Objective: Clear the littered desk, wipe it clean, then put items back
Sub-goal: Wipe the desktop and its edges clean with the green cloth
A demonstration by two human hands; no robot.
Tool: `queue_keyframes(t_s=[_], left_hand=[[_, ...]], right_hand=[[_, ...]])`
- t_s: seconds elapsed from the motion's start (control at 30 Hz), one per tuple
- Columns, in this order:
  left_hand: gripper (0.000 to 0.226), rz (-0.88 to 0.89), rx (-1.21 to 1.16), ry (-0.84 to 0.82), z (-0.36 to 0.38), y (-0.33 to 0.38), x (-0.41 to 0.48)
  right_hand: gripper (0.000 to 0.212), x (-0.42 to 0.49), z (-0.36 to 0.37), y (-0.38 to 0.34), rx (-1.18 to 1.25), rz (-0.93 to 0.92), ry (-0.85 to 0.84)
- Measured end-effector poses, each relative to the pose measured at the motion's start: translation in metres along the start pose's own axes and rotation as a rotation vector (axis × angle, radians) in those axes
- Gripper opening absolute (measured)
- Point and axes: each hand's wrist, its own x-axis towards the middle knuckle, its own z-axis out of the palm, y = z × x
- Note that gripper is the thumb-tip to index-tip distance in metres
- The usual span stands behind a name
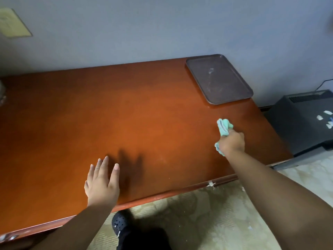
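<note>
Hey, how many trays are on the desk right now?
1: a brown tray at the far right corner of the desk. The desk's left end runs out of view, so more may be hidden there.

Left forearm (77, 226) and right forearm (270, 186) bare. Left hand (101, 183) fingers (103, 166) have short plain nails. Dark perforated clog shoe (119, 222), dark trouser leg (144, 239).

- Left hand (101, 183): flat, palm down, fingers straight, pointing to 12 o'clock.
- Right hand (232, 142): at 2 o'clock from the left, arm outstretched, gripping a cloth (224, 126).
</note>
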Motion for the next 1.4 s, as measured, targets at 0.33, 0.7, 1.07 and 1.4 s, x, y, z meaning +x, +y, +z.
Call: queue_keyframes(t_s=[0.33,0.7,1.07,1.4], left_hand=[[0.053,0.000,0.020,0.050,-0.012,-0.023,0.002],[0.075,0.034,-0.063,0.127,0.000,-0.034,-0.009],[0.070,-0.029,-0.094,0.236,-0.030,-0.082,-0.037],[0.074,-0.262,-0.219,0.477,-0.082,-0.125,-0.067]], right_hand=[[0.041,-0.131,0.093,-0.065,-0.134,-0.777,-0.229],[0.054,-0.138,0.035,-0.003,-0.355,-0.417,-0.157],[0.057,-0.238,0.130,-0.097,-0.406,-0.667,-0.464],[0.030,-0.368,0.153,-0.127,-0.383,-1.145,-1.029]])
